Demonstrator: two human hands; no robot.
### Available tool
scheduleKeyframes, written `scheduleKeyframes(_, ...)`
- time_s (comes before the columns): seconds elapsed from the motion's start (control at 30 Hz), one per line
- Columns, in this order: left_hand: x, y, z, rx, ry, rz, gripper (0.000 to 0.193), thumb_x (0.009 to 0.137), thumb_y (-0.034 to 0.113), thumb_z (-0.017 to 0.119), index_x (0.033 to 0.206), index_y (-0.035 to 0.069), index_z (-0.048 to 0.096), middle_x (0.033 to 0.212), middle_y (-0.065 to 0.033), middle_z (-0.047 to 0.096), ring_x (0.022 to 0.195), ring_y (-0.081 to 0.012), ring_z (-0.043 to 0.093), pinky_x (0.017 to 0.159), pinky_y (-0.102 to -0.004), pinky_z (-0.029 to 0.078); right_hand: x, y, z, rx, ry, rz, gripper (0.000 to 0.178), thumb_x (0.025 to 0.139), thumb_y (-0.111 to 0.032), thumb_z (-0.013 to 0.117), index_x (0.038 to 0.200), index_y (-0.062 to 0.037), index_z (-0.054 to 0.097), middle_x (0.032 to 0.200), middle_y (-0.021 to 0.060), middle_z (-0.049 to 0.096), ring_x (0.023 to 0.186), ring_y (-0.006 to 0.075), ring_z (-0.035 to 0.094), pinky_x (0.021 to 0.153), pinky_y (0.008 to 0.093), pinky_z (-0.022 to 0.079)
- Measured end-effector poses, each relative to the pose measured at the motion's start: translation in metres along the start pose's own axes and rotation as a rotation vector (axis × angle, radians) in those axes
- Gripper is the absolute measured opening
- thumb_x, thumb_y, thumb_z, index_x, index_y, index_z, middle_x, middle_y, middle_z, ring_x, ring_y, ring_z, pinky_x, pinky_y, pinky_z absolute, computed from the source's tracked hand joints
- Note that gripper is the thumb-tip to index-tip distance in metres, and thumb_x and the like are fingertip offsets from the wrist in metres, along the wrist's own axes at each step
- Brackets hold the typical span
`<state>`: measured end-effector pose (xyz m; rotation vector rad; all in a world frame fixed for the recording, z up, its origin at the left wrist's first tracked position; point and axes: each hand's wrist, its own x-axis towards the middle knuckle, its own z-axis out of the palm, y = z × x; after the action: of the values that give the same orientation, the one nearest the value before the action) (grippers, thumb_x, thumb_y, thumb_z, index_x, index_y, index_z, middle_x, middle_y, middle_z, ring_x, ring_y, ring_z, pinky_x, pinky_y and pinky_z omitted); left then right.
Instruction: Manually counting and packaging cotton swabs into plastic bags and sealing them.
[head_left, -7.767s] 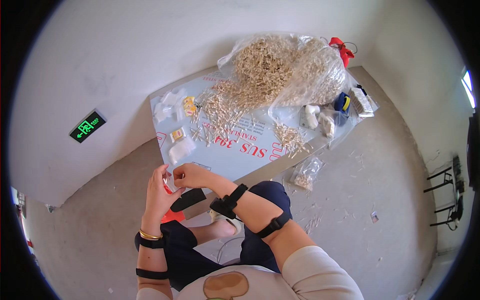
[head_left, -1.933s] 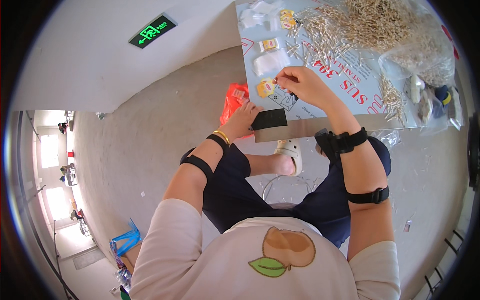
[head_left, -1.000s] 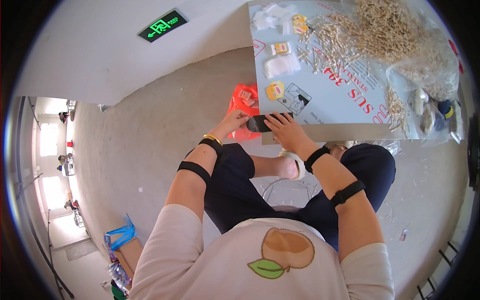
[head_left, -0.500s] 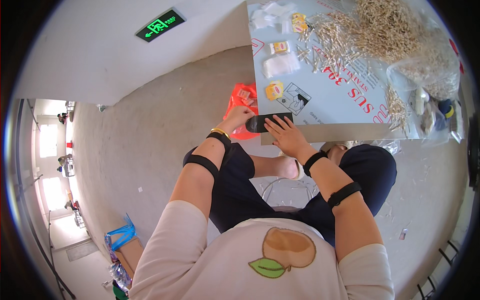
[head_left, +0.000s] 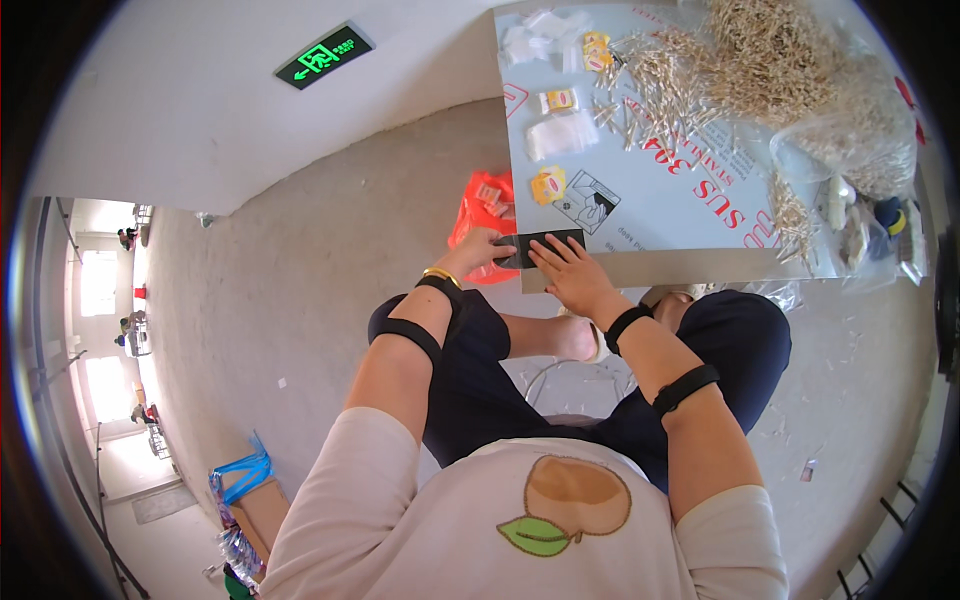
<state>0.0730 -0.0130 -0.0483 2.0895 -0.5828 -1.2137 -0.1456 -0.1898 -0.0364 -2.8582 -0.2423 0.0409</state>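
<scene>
A flat black rectangular piece (head_left: 521, 251) lies at the near left corner of the table, its left end sticking out past the edge. My left hand (head_left: 474, 251) is closed at that overhanging end, thumb and fingers pinching it. My right hand (head_left: 572, 276) rests with fingers stretched out flat on top of the piece, holding nothing. Just beyond it lie yellow printed cards (head_left: 548, 185), a stack of small clear plastic bags (head_left: 562, 135) and a small filled packet with a yellow label (head_left: 558, 100). Loose cotton swabs (head_left: 665, 90) are spread farther back.
A big heap of swabs (head_left: 770, 60) and a clear bag (head_left: 850, 145) fill the table's back right. A red plastic bag (head_left: 478, 208) with small packets hangs by the left edge. Rolls and wrapped items (head_left: 888, 215) stand at right. A cardboard box (head_left: 262, 508) is on the floor.
My left hand has shifted slightly toward me and now covers the left end of the black piece. My right hand stays flat on it.
</scene>
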Motion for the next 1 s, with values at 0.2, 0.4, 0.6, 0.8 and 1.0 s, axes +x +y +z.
scheduleKeyframes(0.2, -0.014, 0.012, -0.004, 0.143, 0.120, 0.055, 0.037, 0.088, 0.030, 0.083, 0.108, 0.001, 0.069, 0.095, -0.0071, 0.073, 0.084, -0.0188, 0.068, 0.075, -0.0339, 0.052, 0.008, 0.003, -0.009, -0.026, 0.046, -0.009, 0.072, 0.096, -0.035, 0.067, 0.159, -0.0133, 0.039, 0.167, 0.0034, 0.035, 0.154, 0.0260, 0.030, 0.126, 0.0487, 0.025)
scheduleKeyframes(0.4, -0.039, 0.079, 0.033, 0.692, 0.566, 0.460, 0.054, 0.086, 0.023, 0.080, 0.132, 0.007, 0.055, 0.135, -0.0166, 0.053, 0.132, -0.0396, 0.048, 0.109, -0.0540, 0.039, -0.010, 0.046, -0.020, 0.198, 0.250, 0.347, 0.061, 0.098, -0.030, 0.063, 0.153, -0.0084, 0.045, 0.160, 0.0100, 0.043, 0.151, 0.0299, 0.037, 0.124, 0.0493, 0.028)
scheduleKeyframes(0.6, -0.012, 0.113, 0.080, 0.538, 0.497, 0.704, 0.049, 0.089, 0.021, 0.075, 0.131, 0.004, 0.055, 0.139, -0.0192, 0.052, 0.132, -0.0405, 0.049, 0.110, -0.0498, 0.042, -0.057, 0.095, -0.024, 0.168, 0.365, 0.682, 0.063, 0.096, -0.029, 0.066, 0.152, -0.0084, 0.045, 0.160, 0.0116, 0.042, 0.153, 0.0337, 0.032, 0.124, 0.0522, 0.027)
scheduleKeyframes(0.8, 0.038, 0.135, 0.130, 0.679, 0.395, 0.775, 0.041, 0.090, 0.009, 0.065, 0.130, 0.005, 0.059, 0.141, -0.0174, 0.053, 0.135, -0.0371, 0.049, 0.116, -0.0462, 0.040, -0.056, 0.148, -0.051, 0.216, 0.520, 0.888, 0.070, 0.087, -0.032, 0.075, 0.149, -0.0122, 0.049, 0.157, 0.0191, 0.039, 0.148, 0.0413, 0.032, 0.120, 0.0550, 0.030)
scheduleKeyframes(1.0, 0.073, 0.143, 0.147, 0.605, 0.590, 0.764, 0.039, 0.090, 0.012, 0.064, 0.129, 0.008, 0.059, 0.141, -0.0134, 0.051, 0.140, -0.0347, 0.045, 0.123, -0.0483, 0.033, 0.011, 0.212, -0.092, 0.289, 0.471, 0.767, 0.070, 0.082, -0.031, 0.081, 0.145, -0.0172, 0.055, 0.151, 0.0175, 0.046, 0.141, 0.0412, 0.040, 0.116, 0.0539, 0.035)
